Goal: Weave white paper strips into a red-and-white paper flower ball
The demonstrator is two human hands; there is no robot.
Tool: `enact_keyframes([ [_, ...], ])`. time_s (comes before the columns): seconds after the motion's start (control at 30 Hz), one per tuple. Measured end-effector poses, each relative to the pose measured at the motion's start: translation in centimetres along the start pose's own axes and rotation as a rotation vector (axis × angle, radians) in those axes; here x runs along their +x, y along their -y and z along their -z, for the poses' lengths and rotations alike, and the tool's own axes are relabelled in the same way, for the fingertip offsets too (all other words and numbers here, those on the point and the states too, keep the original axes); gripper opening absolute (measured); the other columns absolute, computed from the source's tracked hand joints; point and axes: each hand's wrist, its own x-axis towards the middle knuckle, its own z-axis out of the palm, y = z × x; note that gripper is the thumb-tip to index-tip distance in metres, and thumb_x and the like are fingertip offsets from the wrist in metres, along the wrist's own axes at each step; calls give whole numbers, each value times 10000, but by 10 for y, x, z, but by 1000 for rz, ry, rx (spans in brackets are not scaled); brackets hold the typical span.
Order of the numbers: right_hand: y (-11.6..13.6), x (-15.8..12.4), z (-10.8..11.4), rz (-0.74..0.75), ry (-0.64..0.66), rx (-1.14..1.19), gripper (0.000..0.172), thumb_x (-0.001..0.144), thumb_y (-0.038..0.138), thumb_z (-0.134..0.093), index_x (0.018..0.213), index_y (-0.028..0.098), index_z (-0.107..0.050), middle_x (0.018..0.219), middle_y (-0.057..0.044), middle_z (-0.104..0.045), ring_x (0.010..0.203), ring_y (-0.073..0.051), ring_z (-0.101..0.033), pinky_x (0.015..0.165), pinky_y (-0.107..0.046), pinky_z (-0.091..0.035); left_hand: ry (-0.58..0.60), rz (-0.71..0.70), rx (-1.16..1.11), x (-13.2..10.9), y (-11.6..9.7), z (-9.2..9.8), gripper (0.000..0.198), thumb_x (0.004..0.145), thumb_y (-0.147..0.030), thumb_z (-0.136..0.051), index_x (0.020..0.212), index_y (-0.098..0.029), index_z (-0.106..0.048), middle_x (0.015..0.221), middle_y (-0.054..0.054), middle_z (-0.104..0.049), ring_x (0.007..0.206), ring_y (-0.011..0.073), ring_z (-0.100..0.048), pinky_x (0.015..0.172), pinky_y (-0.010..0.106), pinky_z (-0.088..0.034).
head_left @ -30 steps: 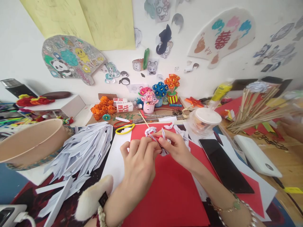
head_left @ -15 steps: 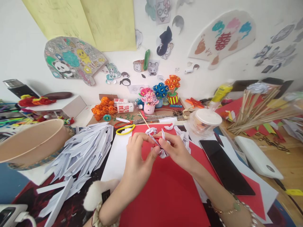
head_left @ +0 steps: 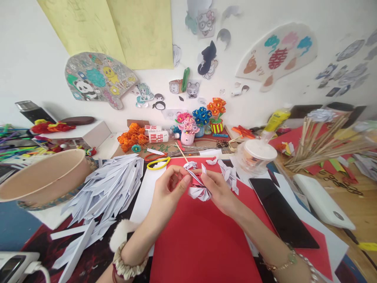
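1. The left hand (head_left: 168,190) pinches a strip of the folded paper piece (head_left: 199,193).
2. The right hand (head_left: 221,190) grips its right side.
3. It is held over the red sheet (head_left: 203,243).

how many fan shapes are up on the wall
2. One, decorated with a panda, is on the left, at the lower edge of the yellow paper; the other, with red lettering, is at upper right. No others show.
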Motion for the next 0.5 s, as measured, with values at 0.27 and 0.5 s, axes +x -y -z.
enact_keyframes([
  [0.27, 6, 1, -2, 79, 7, 8, 326, 965, 508, -563, 1178, 292, -682, 1092, -40, -730, 1054, -223, -663, 910, -341, -514, 111, -56, 131, 1, -3, 5, 245, 808, -358, -747, 924, -204, -596, 790, -34, -513, 677, 122, -405, 634, 267, -330],
  [0.5, 4, 0, -3, 45, 66, 116, 302, 982, 462, -551, 1232, 293, -565, 961, -19, -718, 880, -200, -683, 797, -341, -529, 222, 22, 41, 3, -6, 4, 258, 820, -351, -731, 967, -194, -588, 741, -50, -477, 648, 113, -385, 622, 268, -322],
])
